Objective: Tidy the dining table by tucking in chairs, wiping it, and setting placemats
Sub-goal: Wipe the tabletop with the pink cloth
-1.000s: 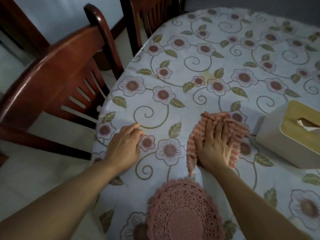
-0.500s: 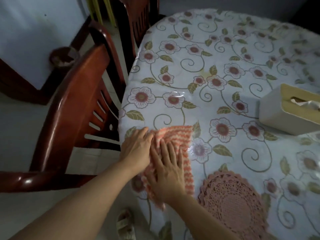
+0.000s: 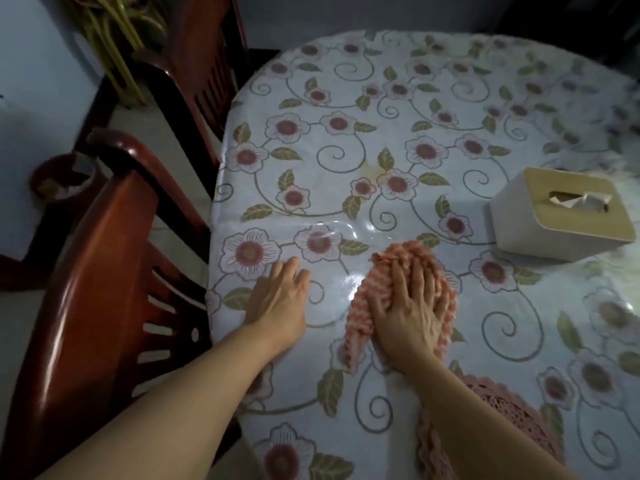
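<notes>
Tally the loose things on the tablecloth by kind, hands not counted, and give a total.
Wiping cloth: 1, pink and white, flat under the right hand
Tissue box: 1, white with a tan lid
Crochet placemat: 1, pink, partly hidden by the right forearm
Total: 3

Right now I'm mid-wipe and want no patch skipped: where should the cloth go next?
Probably sweep the cloth under your right hand outward toward the tissue box. The tablecloth glistens wet just beyond the cloth, while the stretch beside the box looks dull. Your left hand lies flat, steadying the tablecloth.
</notes>
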The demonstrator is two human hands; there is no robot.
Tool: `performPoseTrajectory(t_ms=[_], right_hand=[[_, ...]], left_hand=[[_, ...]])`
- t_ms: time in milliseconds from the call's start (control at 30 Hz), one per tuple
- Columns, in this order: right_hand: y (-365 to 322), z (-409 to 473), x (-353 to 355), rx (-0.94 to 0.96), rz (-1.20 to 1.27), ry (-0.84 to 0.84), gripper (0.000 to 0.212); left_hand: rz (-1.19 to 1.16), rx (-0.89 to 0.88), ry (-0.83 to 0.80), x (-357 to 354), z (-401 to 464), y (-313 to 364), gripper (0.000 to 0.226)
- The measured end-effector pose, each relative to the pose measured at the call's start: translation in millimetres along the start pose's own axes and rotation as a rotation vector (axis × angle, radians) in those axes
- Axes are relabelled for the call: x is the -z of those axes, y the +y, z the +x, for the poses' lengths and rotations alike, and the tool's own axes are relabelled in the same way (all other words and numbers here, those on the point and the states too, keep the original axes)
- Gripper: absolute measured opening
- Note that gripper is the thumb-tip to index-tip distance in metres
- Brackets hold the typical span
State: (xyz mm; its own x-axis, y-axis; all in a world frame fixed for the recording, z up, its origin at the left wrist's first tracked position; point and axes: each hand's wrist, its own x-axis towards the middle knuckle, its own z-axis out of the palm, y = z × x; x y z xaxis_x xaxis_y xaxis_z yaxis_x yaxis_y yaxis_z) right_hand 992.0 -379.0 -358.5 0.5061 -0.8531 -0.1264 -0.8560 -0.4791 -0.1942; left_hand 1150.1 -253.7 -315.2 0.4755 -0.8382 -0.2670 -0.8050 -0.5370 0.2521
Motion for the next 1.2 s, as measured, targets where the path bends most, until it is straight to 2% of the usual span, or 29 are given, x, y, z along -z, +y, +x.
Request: performPoseTrajectory(t_ms=[133, 233, 300, 400, 533, 633, 767, 1000, 1200], right_hand=[[-9.5, 41.9, 1.0, -0.119, 0.038, 0.032, 0.078], [-31.3, 58.6, 0.9, -0.149, 0.083, -0.024, 0.071], [-56.9, 60.7, -2.2, -0.055, 0.106, -0.073, 0.069], [-104.9, 45.4, -16.0, 0.128, 0.088, -0.056, 0.07], [-133.0, 32.2, -21.7, 0.068, 0.081, -0.068, 0.071], [-137.0, 34.7, -8.0, 0.008, 0.056, -0.18, 0.069], [-160.4, 27.6, -4.2, -0.115, 0.069, -0.261, 0.073], [-201.9, 9.6, -10.7, -0.195, 0.089, -0.264, 0.076], [-198.5, 21.8, -13.1, -0.245, 0.101, -0.132, 0.077]], left_hand=[[0.026, -0.084, 0.022, 11.8, 34.8, -12.1, 0.053], [0.079, -0.149, 0.03, 21.7, 49.8, -23.5, 0.047], [0.069, -0.175, 0.029, 26.0, 58.1, -31.2, 0.04], [0.043, -0.213, -0.014, 30.8, 66.8, -40.3, 0.03], [0.053, -0.304, -0.148, 52.2, 84.7, -45.7, 0.023], [0.068, -0.393, -0.29, 73.1, 96.9, -50.0, 0.017], [0.162, -0.482, -0.4, 98.5, 100.6, -64.5, 0.03], [0.257, -0.533, -0.401, 112.6, 118.0, -100.5, 0.041], [0.333, -0.614, -0.426, 110.5, 138.3, -99.2, 0.046]])
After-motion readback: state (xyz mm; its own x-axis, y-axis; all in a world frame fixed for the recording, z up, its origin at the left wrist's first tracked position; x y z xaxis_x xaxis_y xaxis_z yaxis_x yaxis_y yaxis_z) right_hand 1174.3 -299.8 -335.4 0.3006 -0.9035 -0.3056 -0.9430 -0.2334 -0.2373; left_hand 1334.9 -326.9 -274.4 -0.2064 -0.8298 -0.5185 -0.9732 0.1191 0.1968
